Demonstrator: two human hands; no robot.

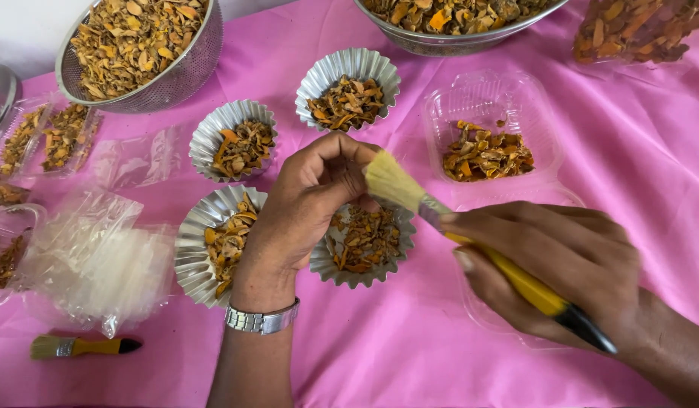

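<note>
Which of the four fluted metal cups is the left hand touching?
The nearest-right fluted metal cup: the left hand rests over its rim, beside the right hand's yellow-handled brush.

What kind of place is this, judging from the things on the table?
Probably a small food-packing table: fluted metal cups of dried orange-brown pieces, a clear plastic container and plastic bags on a pink cloth.

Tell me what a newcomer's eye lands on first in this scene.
First, the two hands at centre: the right hand holds a yellow-handled brush, its bristles against the left hand, which rests over a fluted metal cup of dried orange-brown pieces. Next, the bright pink cloth under everything, and three more filled cups above and to the left. A metal colander heaped with the same pieces sits at top left.
</note>
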